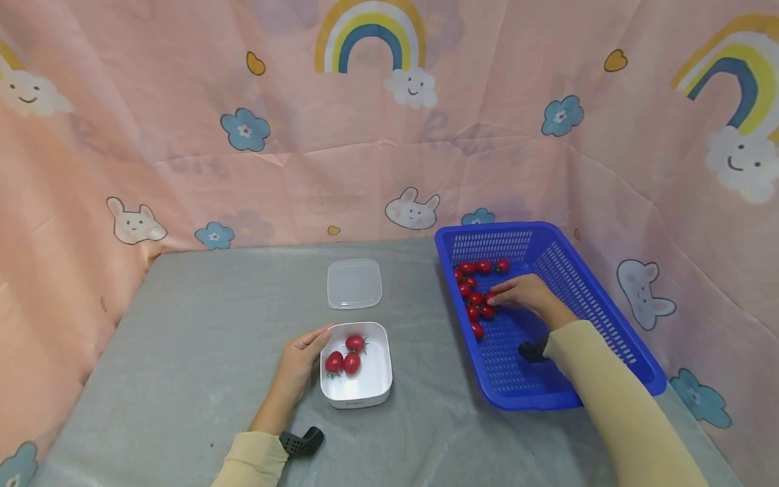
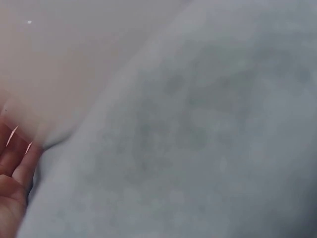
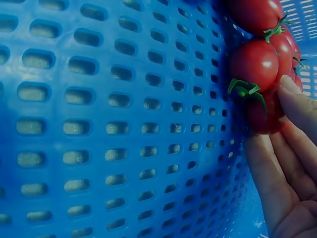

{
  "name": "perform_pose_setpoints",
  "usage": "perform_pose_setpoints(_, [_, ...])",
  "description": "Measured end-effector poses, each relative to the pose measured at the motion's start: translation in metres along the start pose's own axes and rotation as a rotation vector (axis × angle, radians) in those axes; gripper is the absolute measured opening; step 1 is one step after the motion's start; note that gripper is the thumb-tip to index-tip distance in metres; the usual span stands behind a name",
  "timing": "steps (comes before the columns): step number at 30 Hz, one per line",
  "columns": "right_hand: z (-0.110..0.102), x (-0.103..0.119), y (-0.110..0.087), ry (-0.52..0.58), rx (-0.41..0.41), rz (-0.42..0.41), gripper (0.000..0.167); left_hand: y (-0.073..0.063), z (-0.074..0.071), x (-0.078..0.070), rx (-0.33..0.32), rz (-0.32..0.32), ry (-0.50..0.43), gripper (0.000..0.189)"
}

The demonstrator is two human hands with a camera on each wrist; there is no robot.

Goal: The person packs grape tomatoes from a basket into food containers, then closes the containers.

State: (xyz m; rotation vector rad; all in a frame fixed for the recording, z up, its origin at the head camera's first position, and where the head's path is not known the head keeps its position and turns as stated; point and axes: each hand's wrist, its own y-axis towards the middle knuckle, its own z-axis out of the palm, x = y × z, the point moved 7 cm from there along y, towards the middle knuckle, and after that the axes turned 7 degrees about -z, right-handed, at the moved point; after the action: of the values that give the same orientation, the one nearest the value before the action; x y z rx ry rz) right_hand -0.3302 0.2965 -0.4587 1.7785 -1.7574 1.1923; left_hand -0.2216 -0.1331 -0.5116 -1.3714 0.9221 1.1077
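Note:
My left hand (image 1: 301,358) holds the upper left corner of a white square container (image 1: 376,368). Three cherry tomatoes with green stems lie inside, one of them a red tomato (image 1: 352,364). In the left wrist view, the fingers (image 2: 22,163) rest by a pale, blurred wall. Over in the blue basket (image 1: 499,399), my right hand (image 1: 528,295) pinches a cherry tomato (image 3: 265,114) between thumb and fingertips, close to the basket floor. Several more cherry tomatoes (image 1: 475,298) sit along the basket's left side, touching one another.
Behind the container lies a translucent lid (image 1: 354,284) on the grey tablecloth (image 1: 201,338). A pink printed curtain (image 1: 365,169) hangs behind the table and along both sides. The basket's raised rim surrounds my right hand.

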Motion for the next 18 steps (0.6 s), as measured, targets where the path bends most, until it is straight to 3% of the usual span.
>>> perform_pose_setpoints(10, [-0.007,0.004,-0.002,0.012,-0.043,0.002,0.055,0.000,-0.001,-0.001,-0.007,-0.001,0.001,0.036])
perform_pose_setpoints(18, [-0.015,0.006,-0.002,0.080,-0.080,0.063,0.066,0.001,-0.002,0.001,-0.022,-0.006,0.012,0.035])
